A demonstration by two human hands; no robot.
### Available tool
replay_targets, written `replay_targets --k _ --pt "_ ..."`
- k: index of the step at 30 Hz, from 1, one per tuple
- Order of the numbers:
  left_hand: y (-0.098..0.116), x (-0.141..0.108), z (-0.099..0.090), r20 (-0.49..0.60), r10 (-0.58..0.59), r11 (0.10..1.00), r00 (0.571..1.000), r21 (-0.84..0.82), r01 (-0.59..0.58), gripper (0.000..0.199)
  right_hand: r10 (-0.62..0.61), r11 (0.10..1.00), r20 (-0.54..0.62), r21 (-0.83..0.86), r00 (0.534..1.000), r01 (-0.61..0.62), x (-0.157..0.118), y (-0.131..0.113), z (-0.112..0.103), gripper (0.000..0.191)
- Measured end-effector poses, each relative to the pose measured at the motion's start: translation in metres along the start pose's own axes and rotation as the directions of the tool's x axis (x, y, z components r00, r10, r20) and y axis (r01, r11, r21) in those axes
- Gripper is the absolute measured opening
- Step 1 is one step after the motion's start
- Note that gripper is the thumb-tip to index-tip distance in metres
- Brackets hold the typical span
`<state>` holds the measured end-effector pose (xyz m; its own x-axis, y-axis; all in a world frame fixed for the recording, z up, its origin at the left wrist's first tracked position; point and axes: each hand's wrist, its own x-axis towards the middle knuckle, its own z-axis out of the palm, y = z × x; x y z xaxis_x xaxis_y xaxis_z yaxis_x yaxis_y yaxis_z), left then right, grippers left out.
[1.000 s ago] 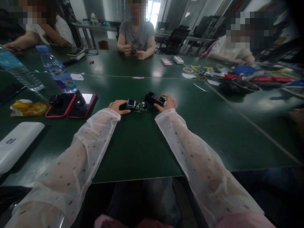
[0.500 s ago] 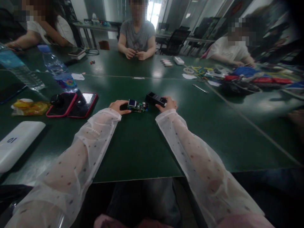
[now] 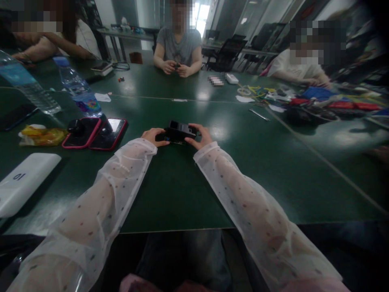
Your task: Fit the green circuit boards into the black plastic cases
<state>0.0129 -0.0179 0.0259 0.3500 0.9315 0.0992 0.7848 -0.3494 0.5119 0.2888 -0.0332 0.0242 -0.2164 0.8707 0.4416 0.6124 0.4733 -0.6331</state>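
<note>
In the middle of the table, my left hand (image 3: 152, 136) grips the left end of a small circuit board, of which only a thin strip shows at the lower edge. A black plastic cover (image 3: 182, 131) with window cut-outs lies over the board, pinched at its right end between the thumb and fingers of my right hand (image 3: 200, 137). Whether the cover is seated on the board cannot be made out. The board's small screen is hidden beneath it.
Left of my hands lie two red-cased phones (image 3: 108, 134), a yellow plastic packet (image 3: 42, 136), a white power bank (image 3: 27, 182) and water bottles (image 3: 80, 89). A wrench (image 3: 259, 114) and a heap of cables (image 3: 331, 101) lie to the right. Several people sit around the table.
My right hand has moved left, bringing the black cover from beside the circuit board to over it. The board's screen and green surface have become covered. My left hand stays in place.
</note>
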Motion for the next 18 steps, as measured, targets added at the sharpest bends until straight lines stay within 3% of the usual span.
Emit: replay_targets --k 4,7,13,18 --pt "0.0041 -0.0026 0.0014 -0.028 -0.066 0.997 0.997 -0.027 0.065 0.087 0.012 0.998 0.090 -0.064 0.996 -0.006 0.0007 0.0041 0.0067 0.058" --pt "0.0073 -0.0065 -0.0004 -0.045 -0.048 0.992 0.998 -0.121 0.042 0.090 0.040 0.998 0.126 -0.049 0.991 -0.034 -0.0009 0.0067 0.0066 0.058" --pt "0.0081 -0.0087 -0.0024 -0.050 -0.015 0.956 0.999 -0.294 0.000 0.077 0.022 0.992 0.218 0.114 0.976 -0.048 -0.0053 0.0039 -0.0013 0.061" --pt "0.0086 -0.0068 -0.0051 -0.003 0.009 0.936 1.000 -0.351 -0.009 0.075 0.088 0.955 0.263 0.252 0.961 -0.156 -0.0034 0.0045 -0.0002 0.068"
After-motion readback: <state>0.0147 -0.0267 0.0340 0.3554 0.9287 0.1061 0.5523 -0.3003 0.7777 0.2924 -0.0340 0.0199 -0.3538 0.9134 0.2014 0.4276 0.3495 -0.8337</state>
